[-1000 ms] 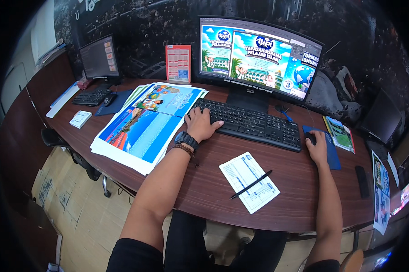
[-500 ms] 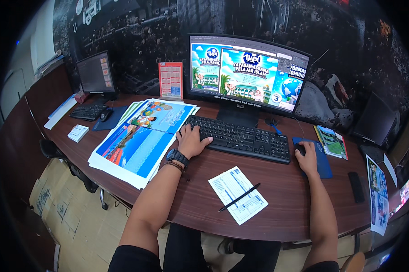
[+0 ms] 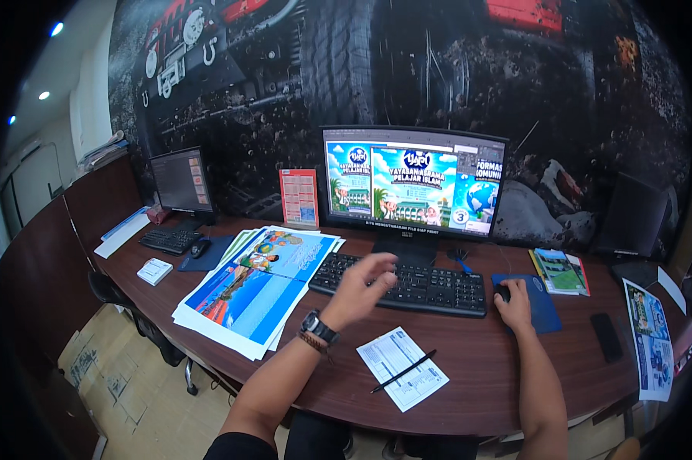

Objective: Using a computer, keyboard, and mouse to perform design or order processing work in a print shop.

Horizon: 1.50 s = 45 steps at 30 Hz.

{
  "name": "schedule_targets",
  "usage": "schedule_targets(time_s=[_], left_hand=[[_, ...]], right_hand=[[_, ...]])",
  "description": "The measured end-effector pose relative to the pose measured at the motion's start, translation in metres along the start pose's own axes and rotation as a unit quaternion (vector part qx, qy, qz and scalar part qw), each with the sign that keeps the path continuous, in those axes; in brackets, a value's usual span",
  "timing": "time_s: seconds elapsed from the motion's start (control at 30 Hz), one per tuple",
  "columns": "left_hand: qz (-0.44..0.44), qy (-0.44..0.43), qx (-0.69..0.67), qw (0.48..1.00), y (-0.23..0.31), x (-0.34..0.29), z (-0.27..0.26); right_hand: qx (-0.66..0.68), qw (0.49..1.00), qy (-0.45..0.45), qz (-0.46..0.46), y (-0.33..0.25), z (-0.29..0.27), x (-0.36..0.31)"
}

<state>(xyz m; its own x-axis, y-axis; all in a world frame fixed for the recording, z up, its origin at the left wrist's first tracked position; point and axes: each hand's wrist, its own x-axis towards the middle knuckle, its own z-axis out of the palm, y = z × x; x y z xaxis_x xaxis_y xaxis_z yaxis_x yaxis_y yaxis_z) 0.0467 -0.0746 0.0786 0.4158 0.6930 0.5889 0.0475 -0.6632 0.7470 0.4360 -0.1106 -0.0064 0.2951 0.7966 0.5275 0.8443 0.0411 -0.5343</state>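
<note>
My left hand (image 3: 361, 289) is raised over the black keyboard (image 3: 438, 290), fingers apart and holding nothing; a watch and a beaded bracelet circle that wrist. On the blue mouse pad (image 3: 544, 310), my right hand (image 3: 515, 306) is wrapped over a dark mouse (image 3: 502, 292), mostly hidden beneath the fingers. Behind the keyboard stands a lit monitor (image 3: 415, 184) with colourful poster layouts on its screen. Nearer me lies a white printed form (image 3: 392, 356), with a black pen (image 3: 404, 371) slanting across it.
Printed sheets (image 3: 242, 307) are stacked left of the keyboard. Farther left are a second monitor (image 3: 181, 182), a keyboard (image 3: 169, 241) and a small pad of papers (image 3: 154, 271). A red desk calendar (image 3: 299, 198) stands behind; a dark phone-like object (image 3: 607, 337) and booklets (image 3: 562, 270) lie right.
My left hand has lifted off the keyboard's left end and moved right above the keys. The right hand stays on the mouse. The view has tilted up, showing more wall.
</note>
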Motion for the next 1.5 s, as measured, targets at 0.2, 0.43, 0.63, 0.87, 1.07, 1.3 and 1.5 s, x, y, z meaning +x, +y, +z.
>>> schedule_targets(time_s=[0.2,0.43,0.63,0.87,1.07,1.3,1.5], left_hand=[[0.088,-0.364,-0.361,0.854,0.188,-0.019,0.024],[0.331,-0.385,-0.499,0.702,0.226,-0.051,0.038],[0.340,-0.425,-0.448,0.710,0.203,-0.046,0.015],[0.298,-0.544,-0.293,0.728,0.202,-0.036,-0.018],[0.288,-0.603,-0.215,0.712,0.206,-0.026,-0.029],[0.270,-0.618,-0.246,0.697,0.204,-0.026,-0.023],[0.264,-0.628,-0.261,0.684,0.203,-0.023,-0.019]], right_hand=[[-0.009,1.000,0.009,0.001,-0.003,-0.004,0.000],[-0.011,1.000,0.020,-0.013,0.002,0.002,0.001],[-0.014,1.000,0.018,-0.011,-0.006,0.000,-0.001],[-0.017,0.999,0.024,-0.033,-0.004,0.003,0.000],[-0.025,0.999,0.028,-0.026,-0.007,0.001,-0.002],[-0.023,0.999,0.024,-0.029,-0.006,0.001,-0.001],[-0.017,0.999,0.022,-0.032,-0.004,0.002,-0.001]])
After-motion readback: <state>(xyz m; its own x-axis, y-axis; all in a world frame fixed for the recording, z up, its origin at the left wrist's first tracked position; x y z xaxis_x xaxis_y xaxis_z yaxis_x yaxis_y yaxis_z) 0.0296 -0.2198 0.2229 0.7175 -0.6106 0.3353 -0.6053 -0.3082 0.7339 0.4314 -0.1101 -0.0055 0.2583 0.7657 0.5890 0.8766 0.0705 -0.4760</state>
